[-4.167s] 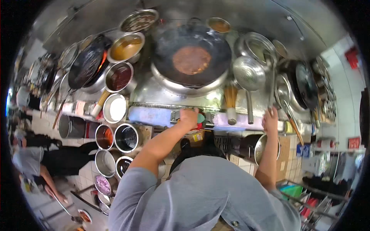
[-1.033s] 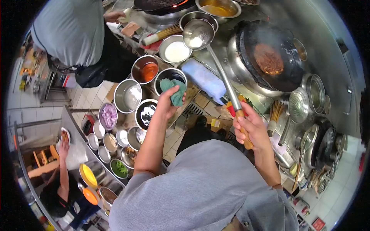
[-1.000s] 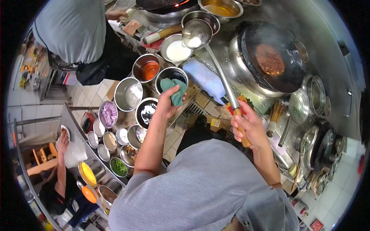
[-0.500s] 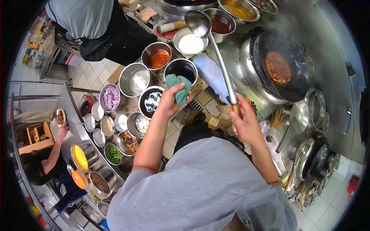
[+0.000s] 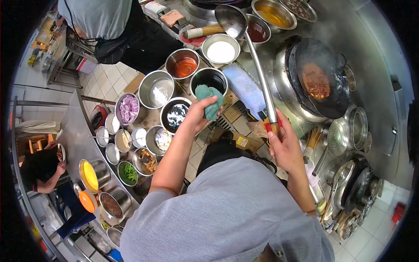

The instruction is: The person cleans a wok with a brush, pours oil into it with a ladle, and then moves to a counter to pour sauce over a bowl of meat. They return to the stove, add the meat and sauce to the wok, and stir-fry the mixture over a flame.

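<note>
My left hand (image 5: 199, 114) is closed around a crumpled green cloth (image 5: 208, 101), in front of a pot of dark liquid (image 5: 209, 79). In my right hand (image 5: 286, 142) is the wooden-ended handle of a long steel ladle (image 5: 262, 74). The ladle's bowl is up at the top, beside a bowl of white granules (image 5: 221, 49) and a bowl of dark red sauce (image 5: 259, 29). To the right, a black wok (image 5: 325, 109) sits on the range with a reddish-brown mass of food (image 5: 315, 81) in it, and steam rises from it.
Left stand several steel tubs, among them sliced red onion (image 5: 127, 108), chopped greens (image 5: 128, 173) and clear liquid (image 5: 156, 90). A strainer (image 5: 339, 137) and bamboo brush (image 5: 312, 142) lie right. One person (image 5: 100, 26) stands upper left; another (image 5: 43, 170) holds a dish at far left.
The view has shifted slightly. Both my hands keep their holds on the cloth and the ladle. The person at far left has drawn the dish closer, with both hands now at it.
</note>
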A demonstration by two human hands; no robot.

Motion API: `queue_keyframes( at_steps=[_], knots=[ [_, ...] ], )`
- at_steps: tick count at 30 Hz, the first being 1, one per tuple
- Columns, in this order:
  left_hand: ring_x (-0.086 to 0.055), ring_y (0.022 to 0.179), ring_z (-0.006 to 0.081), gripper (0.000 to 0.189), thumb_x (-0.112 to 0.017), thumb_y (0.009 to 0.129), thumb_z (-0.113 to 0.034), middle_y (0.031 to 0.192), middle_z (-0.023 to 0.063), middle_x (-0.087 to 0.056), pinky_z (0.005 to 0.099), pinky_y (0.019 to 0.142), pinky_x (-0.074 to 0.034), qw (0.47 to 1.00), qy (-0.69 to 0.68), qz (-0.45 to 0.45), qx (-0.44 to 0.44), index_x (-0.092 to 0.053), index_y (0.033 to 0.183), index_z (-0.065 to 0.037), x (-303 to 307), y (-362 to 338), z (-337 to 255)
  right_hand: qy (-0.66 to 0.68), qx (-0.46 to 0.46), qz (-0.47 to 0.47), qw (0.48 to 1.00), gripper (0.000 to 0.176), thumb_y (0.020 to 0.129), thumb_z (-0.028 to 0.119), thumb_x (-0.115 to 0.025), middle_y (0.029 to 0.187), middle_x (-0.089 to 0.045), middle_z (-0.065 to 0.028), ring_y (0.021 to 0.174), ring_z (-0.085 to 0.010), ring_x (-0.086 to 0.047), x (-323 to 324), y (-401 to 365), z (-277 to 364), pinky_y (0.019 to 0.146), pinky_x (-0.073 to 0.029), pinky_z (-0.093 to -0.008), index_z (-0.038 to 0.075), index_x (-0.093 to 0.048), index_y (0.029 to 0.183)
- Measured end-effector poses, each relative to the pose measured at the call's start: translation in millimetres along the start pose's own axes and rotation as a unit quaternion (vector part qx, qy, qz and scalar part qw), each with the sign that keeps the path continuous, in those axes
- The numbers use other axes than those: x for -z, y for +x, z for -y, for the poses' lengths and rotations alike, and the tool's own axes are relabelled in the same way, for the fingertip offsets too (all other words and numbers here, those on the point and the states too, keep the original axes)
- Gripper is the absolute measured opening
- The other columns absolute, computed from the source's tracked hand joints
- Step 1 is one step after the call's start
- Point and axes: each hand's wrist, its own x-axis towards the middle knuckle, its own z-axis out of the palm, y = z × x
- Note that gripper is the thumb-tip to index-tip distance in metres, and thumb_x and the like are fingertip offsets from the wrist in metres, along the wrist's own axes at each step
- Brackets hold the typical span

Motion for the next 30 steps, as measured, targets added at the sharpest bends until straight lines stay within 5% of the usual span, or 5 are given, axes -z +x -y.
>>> queue_keyframes(
  at_steps=[11, 14, 23, 30],
  knots=[
    [-0.060, 0.073, 0.0210, 0.031, -0.063, 0.084, -0.016, 0.088, 0.0132, -0.058, 0.0307, 0.058, -0.051, 1.000, -0.017, -0.017, -0.010, -0.050, 0.104, 0.003, -2, 1, 3, 0.114, -0.098, 0.065, 0.986, 0.055, 0.091, 0.004, -0.049, 0.072, -0.044, -0.0024, 0.049, -0.0081, -0.042, -10, 39, -42, 0.043, -0.037, -0.0236, 0.008, -0.024, 0.140],
    [-0.057, 0.066, 0.0192, 0.032, -0.062, 0.083, -0.024, 0.081, 0.0126, -0.061, 0.0295, 0.059, -0.048, 1.000, -0.001, -0.020, -0.024, -0.053, 0.102, 0.000, -4, -1, 6, 0.090, -0.093, 0.069, 0.989, 0.053, 0.092, 0.006, -0.049, 0.072, -0.045, -0.0023, 0.049, -0.0084, -0.042, -14, 57, -63, 0.043, -0.037, -0.0239, 0.008, -0.025, 0.139],
    [-0.059, 0.069, 0.0193, 0.029, -0.062, 0.084, -0.018, 0.084, 0.0132, -0.060, 0.0284, 0.057, -0.050, 0.999, -0.026, -0.026, -0.019, -0.053, 0.103, 0.001, 9, -20, -4, 0.039, -0.090, 0.068, 0.993, 0.054, 0.093, 0.009, -0.050, 0.072, -0.046, -0.0025, 0.049, -0.0085, -0.042, -14, 74, -89, 0.043, -0.037, -0.0234, 0.009, -0.025, 0.140],
    [-0.058, 0.065, 0.0195, 0.028, -0.061, 0.084, -0.018, 0.082, 0.0126, -0.059, 0.0298, 0.057, -0.050, 0.997, -0.055, -0.023, -0.048, -0.052, 0.103, 0.001, 15, -34, -8, 0.251, -0.163, 0.097, 0.949, 0.052, 0.091, 0.011, -0.051, 0.074, -0.048, -0.0045, 0.049, -0.0101, -0.043, -6, 75, -72, 0.042, -0.038, -0.0243, 0.012, -0.027, 0.138]
  ],
)
